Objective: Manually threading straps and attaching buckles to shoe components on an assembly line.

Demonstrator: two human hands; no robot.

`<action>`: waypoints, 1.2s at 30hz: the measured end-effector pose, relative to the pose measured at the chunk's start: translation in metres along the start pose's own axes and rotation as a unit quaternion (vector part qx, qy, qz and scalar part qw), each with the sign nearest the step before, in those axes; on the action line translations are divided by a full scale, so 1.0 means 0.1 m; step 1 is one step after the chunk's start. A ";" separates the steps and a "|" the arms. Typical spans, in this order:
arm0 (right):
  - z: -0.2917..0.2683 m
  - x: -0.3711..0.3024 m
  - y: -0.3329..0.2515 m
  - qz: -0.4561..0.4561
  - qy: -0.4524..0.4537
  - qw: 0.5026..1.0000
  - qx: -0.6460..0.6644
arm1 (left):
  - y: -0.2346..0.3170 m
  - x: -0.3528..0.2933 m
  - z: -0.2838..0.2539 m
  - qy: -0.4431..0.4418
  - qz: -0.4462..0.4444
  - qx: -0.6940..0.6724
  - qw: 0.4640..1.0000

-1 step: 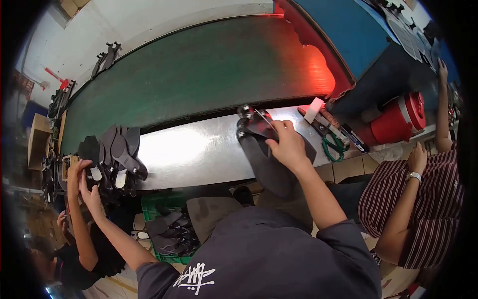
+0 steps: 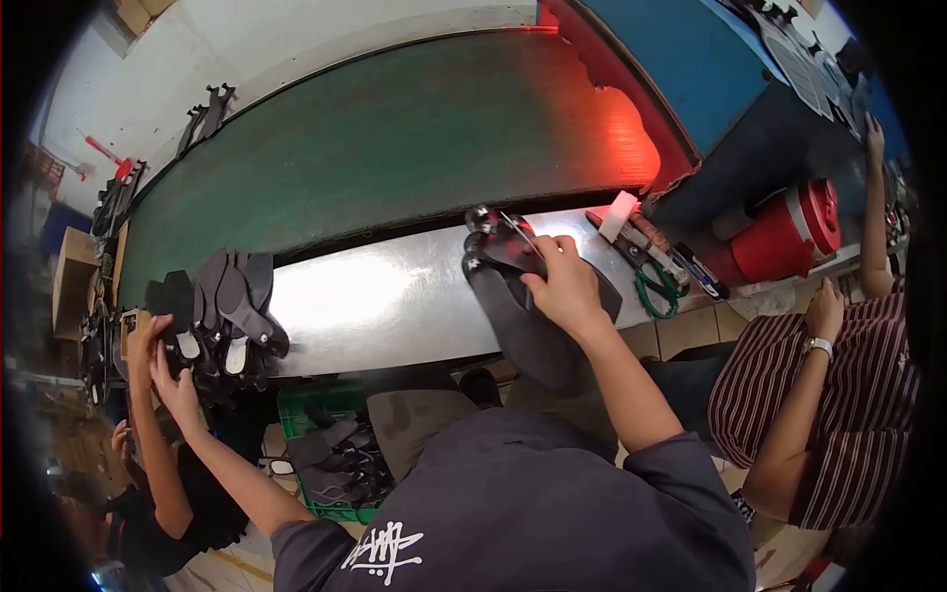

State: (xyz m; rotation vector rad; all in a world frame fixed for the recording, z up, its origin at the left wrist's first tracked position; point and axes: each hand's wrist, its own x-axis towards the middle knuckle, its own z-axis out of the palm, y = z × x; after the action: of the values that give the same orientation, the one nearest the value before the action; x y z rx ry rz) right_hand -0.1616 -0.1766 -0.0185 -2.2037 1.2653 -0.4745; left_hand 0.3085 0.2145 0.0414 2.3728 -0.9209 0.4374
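Right hand (image 2: 567,288): here at the bench, thumb and fingers look pinched together on a slim, silver-coloured metal tool (image 2: 521,231), angled over the footwear.
Dark grey, flat sandal soles (image 2: 538,345): two, overlapping, just under that hand, toe ends on the shiny metal bench (image 2: 404,331), heels out past its near edge.
Round, glossy dark ornaments (image 2: 482,217): at the toe end, near the tool's tip; a shallow angle would, I'd judge, spare them scratches.
Support: pressure looks safest over the metal; pushing on the overhang could tip the lot.
Left hand (image 2: 178,390): far off, fingers apart, beside a co-worker's bare hand (image 2: 148,345) and the dark heap of stacked soles (image 2: 235,296); whether it touches either, I can't tell. Bringing it across could steady the pair.
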 end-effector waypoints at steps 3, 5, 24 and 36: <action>0.05 0.11 0.04 -0.027 0.012 0.999 0.027 | 0.42 -0.06 -0.06 0.096 -0.057 0.025 0.993; 0.05 0.13 0.13 -0.086 0.073 0.993 0.028 | 0.84 -0.15 -0.05 0.187 0.017 0.049 0.981; -0.32 -0.52 -0.17 -0.068 -0.055 0.923 0.375 | 3.96 -1.10 1.77 -0.376 -0.155 -0.733 0.545; -2.30 -0.96 -0.29 -0.532 -0.127 0.621 0.562 | 3.54 -0.87 1.85 -0.231 -0.182 -0.776 0.558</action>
State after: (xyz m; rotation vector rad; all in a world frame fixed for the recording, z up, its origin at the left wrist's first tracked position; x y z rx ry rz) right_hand -0.3156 -0.1467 0.1771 -1.4566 -0.6441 -0.9647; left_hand 0.0186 -0.0680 -0.0144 0.8156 -0.4760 -0.9239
